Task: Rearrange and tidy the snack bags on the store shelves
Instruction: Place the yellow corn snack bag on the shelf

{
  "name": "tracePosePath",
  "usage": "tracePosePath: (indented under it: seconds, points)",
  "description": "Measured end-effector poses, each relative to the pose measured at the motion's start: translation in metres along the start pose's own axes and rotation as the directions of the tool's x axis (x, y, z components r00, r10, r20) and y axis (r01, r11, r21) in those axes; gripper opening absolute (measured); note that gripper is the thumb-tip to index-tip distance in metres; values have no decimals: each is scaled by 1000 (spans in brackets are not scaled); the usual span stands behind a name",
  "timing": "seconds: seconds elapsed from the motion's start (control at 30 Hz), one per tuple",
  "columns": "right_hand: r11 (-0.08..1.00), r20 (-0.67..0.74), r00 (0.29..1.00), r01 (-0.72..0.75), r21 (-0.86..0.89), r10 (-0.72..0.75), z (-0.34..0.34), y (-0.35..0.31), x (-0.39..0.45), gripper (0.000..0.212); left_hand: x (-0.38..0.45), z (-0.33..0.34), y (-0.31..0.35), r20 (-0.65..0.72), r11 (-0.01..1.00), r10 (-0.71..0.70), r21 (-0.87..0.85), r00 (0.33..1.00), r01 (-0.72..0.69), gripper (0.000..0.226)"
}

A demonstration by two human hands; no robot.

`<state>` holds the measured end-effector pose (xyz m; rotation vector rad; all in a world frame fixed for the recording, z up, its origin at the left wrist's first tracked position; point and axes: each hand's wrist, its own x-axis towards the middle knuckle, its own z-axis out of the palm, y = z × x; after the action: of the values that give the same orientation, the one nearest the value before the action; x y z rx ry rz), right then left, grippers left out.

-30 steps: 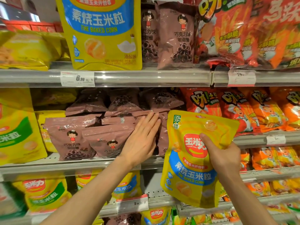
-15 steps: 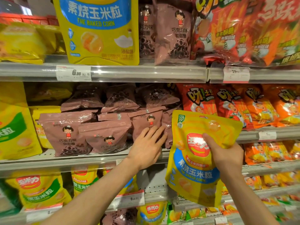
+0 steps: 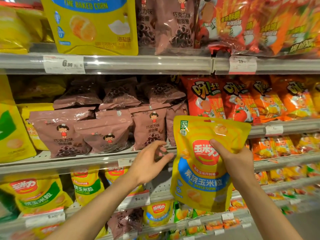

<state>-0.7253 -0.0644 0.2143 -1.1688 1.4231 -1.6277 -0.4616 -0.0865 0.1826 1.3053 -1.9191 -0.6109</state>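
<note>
My right hand (image 3: 235, 158) grips a yellow baked-corn bag (image 3: 200, 177) with a blue band, held upright in front of the middle shelf edge. My left hand (image 3: 150, 160) hovers just in front of that shelf (image 3: 69, 161), fingers loosely curled and apart, holding nothing. Behind it stand several brown chocolate-ring bags (image 3: 107, 130), some leaning, with more lying flat on top of them.
The top shelf holds a large yellow corn bag (image 3: 91, 23), brown bags (image 3: 173, 25) and red-orange bags (image 3: 259, 23). Red and orange potato-stick bags (image 3: 242, 99) fill the middle shelf's right side. Yellow-green corn bags (image 3: 36, 193) sit below left. Price tags (image 3: 64, 64) line the rails.
My left hand has pulled back off the brown bags and dropped to the shelf edge, fingers curling. The yellow bag in my right hand stays about where it was.
</note>
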Motion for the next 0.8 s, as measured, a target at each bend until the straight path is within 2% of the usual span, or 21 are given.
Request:
tracePosePath:
  seconds: [0.07,0.2,0.23,0.3,0.4,0.5,0.6,0.67,0.73,0.8]
  points:
    - [999,22,998,-52,-15,52,1,7,-6,23,-10,15,3,123,927,-133,-336,983,167,78]
    - [989,130,981,-145,-22,147,7,25,-25,31,-29,45,-1,215,719,-192,-633,957,287,73]
    - [985,151,974,-170,-8,169,9,30,-31,26,-35,51,-3,219,693,-200,-657,955,296,70]
    - [979,183,963,-204,7,199,14,44,-41,17,-52,61,-7,220,713,-216,-630,951,307,54]
    - [960,235,933,-279,-14,275,24,62,-56,17,-77,73,-20,194,705,-303,-613,933,356,36]
    - [934,295,887,-352,-62,354,25,84,-66,29,-101,81,-45,133,673,-401,-628,906,390,31]
    - [905,363,831,-414,-103,421,24,108,-78,47,-125,89,-61,132,617,-508,-634,851,467,17]
    - [883,404,787,-440,-163,466,21,126,-88,52,-140,97,-70,154,549,-564,-663,811,508,16]
    - [854,448,730,-479,-204,516,17,145,-98,41,-150,104,-80,163,497,-615,-679,772,540,22]
    - [825,451,694,-513,-239,562,13,166,-108,41,-155,109,-87,160,474,-650,-680,743,560,31]
